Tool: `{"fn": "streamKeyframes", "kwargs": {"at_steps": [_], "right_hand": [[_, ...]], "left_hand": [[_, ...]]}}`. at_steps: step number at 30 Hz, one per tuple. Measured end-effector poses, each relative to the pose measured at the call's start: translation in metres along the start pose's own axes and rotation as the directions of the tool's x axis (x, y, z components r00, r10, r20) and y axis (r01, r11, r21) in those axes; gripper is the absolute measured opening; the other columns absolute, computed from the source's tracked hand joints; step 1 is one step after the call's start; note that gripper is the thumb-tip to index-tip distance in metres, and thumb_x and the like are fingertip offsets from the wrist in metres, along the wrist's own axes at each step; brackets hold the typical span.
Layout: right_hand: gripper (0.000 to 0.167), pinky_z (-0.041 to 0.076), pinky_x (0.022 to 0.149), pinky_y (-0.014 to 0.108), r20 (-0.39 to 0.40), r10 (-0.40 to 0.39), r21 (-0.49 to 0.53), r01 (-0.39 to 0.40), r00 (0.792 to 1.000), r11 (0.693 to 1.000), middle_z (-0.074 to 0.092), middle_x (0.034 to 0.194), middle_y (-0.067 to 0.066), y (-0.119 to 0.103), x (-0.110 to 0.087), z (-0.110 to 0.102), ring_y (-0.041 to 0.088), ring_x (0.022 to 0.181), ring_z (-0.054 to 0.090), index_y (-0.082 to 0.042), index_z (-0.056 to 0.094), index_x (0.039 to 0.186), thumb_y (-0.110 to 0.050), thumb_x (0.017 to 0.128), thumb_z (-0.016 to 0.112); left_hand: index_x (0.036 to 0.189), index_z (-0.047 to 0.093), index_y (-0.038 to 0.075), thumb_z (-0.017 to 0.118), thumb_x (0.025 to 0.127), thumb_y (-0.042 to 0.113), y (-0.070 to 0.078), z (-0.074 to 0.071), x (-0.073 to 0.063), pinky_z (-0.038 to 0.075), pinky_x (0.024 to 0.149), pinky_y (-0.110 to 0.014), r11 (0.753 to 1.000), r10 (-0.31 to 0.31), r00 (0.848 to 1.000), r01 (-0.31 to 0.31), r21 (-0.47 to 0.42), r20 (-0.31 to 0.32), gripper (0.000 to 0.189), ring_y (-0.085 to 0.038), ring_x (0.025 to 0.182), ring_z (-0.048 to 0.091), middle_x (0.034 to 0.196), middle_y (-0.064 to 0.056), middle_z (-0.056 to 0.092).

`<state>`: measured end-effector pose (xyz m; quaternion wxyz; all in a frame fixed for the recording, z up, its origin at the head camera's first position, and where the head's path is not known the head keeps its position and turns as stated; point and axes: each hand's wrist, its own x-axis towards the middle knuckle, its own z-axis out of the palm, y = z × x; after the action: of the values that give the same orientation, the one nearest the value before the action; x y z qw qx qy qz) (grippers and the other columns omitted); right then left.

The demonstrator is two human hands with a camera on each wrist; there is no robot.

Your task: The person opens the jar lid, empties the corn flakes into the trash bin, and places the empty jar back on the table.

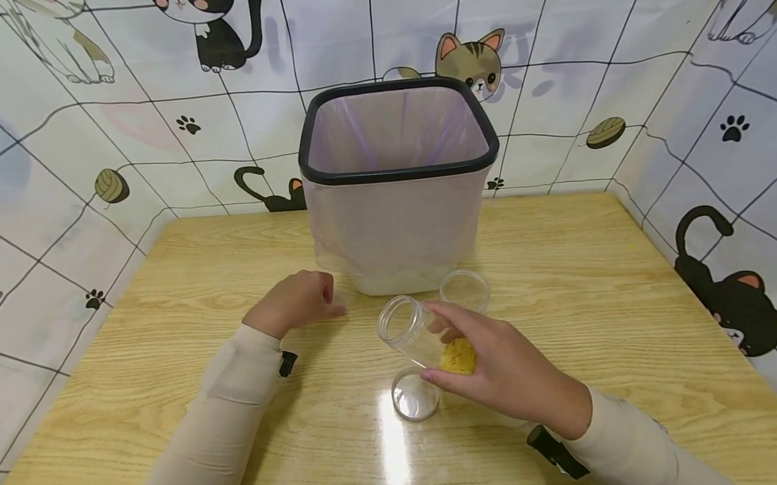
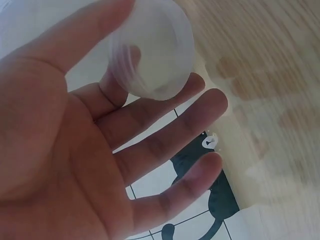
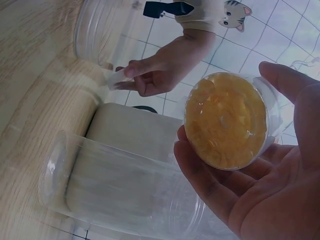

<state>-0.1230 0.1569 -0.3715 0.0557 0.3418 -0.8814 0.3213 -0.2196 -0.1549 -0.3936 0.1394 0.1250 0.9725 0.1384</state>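
My right hand (image 1: 500, 364) grips a clear jar (image 1: 407, 329) that is tilted on its side, its mouth toward the left hand. Yellow, dough-like stuff (image 1: 458, 356) fills its bottom end, and in the right wrist view the jar's round base (image 3: 226, 121) faces the camera. Left of it, close over the table, my left hand (image 1: 299, 303) pinches a translucent round lid (image 2: 155, 50) between thumb and index finger. The other fingers of that hand are spread, as the left wrist view shows. Most of the lid is hidden behind the hand in the head view.
A translucent bin (image 1: 395, 232) with a black rim stands behind the hands. One clear jar (image 1: 465, 291) is between bin and right hand; another (image 1: 415, 395) stands nearer the front. Cat-printed sheeting (image 1: 396, 29) walls the back and sides of the wooden table (image 1: 201, 264).
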Motion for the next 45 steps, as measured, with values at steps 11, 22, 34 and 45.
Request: {"fn": "streamKeyframes", "kwargs": {"at_steps": [11, 22, 34, 45], "right_hand": [[0.075, 0.057, 0.084, 0.033, 0.000, -0.002, -0.010, 0.002, 1.000, 1.000, 0.066, 0.113, -0.009, 0.000, 0.001, -0.001, 0.008, 0.096, 0.069, -0.021, 0.048, 0.144, -0.042, 0.081, 0.082], [0.075, 0.057, 0.084, 0.033, 0.004, -0.003, -0.012, 0.004, 1.000, 1.000, 0.066, 0.114, -0.010, 0.000, 0.002, -0.002, 0.006, 0.097, 0.068, -0.022, 0.047, 0.144, -0.043, 0.081, 0.082], [0.074, 0.057, 0.084, 0.033, -0.001, -0.005, -0.015, 0.005, 1.000, 1.000, 0.066, 0.114, -0.010, 0.001, 0.001, -0.003, 0.006, 0.096, 0.068, -0.021, 0.048, 0.143, -0.044, 0.081, 0.081], [0.074, 0.057, 0.084, 0.032, -0.001, 0.007, 0.013, -0.007, 1.000, 1.000, 0.066, 0.114, -0.011, 0.002, 0.001, -0.001, 0.003, 0.097, 0.066, -0.024, 0.047, 0.144, -0.043, 0.081, 0.082]], "left_hand": [[0.126, 0.060, 0.010, 0.085, 0.078, 0.034, 0.004, 0.001, 0.000, 0.053, 0.075, -0.039, 0.995, 0.024, 1.000, -0.023, 0.093, -0.010, 0.059, -0.019, 0.083, 0.065, 0.105, -0.008, 0.072], [0.125, 0.065, 0.011, 0.085, 0.076, 0.026, 0.003, 0.002, -0.001, 0.054, 0.084, -0.042, 0.996, 0.031, 0.999, -0.032, 0.079, 0.010, 0.055, -0.022, 0.093, 0.066, 0.114, -0.009, 0.072], [0.135, 0.059, 0.013, 0.065, 0.091, 0.018, -0.007, -0.019, -0.008, 0.053, 0.089, -0.048, 0.997, 0.061, 0.989, -0.054, 0.052, -0.137, 0.045, -0.029, 0.109, 0.066, 0.126, -0.012, 0.067], [0.133, 0.057, 0.010, 0.044, 0.104, 0.023, 0.006, -0.036, -0.012, 0.048, 0.090, -0.048, 0.913, -0.095, 0.760, -0.191, -0.361, -0.642, 0.034, -0.028, 0.112, 0.061, 0.121, -0.009, 0.066]]}}
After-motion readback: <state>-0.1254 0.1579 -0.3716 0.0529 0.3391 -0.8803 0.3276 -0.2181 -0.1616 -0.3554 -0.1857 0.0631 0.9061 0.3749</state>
